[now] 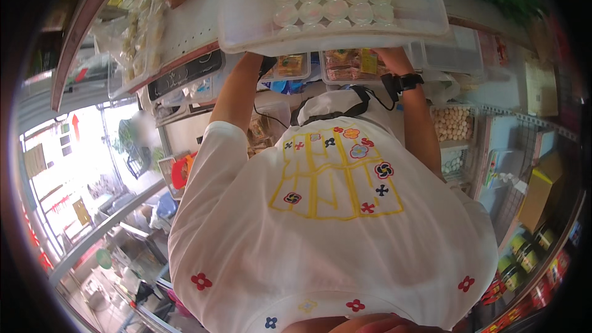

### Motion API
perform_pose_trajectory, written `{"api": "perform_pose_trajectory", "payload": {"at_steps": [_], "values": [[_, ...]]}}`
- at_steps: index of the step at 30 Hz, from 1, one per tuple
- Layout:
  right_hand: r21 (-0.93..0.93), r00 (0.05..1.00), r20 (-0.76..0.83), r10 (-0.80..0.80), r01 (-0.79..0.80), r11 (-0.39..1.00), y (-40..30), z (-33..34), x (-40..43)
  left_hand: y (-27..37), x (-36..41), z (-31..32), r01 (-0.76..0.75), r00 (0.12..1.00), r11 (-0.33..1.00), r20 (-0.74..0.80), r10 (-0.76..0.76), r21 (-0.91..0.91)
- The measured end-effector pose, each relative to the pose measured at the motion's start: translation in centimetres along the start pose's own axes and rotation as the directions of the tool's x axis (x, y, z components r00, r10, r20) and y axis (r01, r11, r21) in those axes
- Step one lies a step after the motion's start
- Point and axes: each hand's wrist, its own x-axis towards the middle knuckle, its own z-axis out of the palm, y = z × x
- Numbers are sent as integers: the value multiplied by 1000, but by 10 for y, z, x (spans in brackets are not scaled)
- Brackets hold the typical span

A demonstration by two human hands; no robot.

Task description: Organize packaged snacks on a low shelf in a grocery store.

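Observation:
A translucent plastic bin [259, 41] fills the top of the view, with rows of round clear-lidded cups [335, 9] in it. My left hand [252, 59] goes under its near edge, and its fingers are hidden. My right hand [393, 58] is below the same edge further right, its fingertips also out of sight; I cannot tell whether either hand grips the bin. Close to my right hand sits a clear tray [326, 76] of wrapped snack packets, one with a yellow label [368, 61]. A second tray of packets [292, 65] is nearer my left hand.
Wooden-edged shelves [185, 61] flank the bin, with a clear tub of bagged goods [134, 55] at left. Baskets of brown eggs [453, 122] and pale eggs [453, 164] stand at right. Green-labelled jars [522, 254] line the lower right. A blurred person [138, 138] is by the bright entrance.

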Motion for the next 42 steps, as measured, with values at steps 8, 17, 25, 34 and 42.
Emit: {"api": "perform_pose_trajectory", "payload": {"at_steps": [8,17,25,34,42], "values": [[151,999,-27,36,-31,988,34,-19,2,16,5,-7,-51,998,996,-40,48,-80],[-86,999,16,45,-44,995,48,-22,26,63,-40,-37,-195,973,891,-194,124,-409],[-331,995,46,89,-69,941,9,19,32,56,-145,-41,-360,897,846,-396,197,-394],[-789,920,70,386,-186,585,61,37,76,133,-262,-70,61,927,-7,59,-370,-998],[-929,883,142,448,-37,368,51,57,76,158,-263,-44,54,941,-44,65,-331,-998]]}}
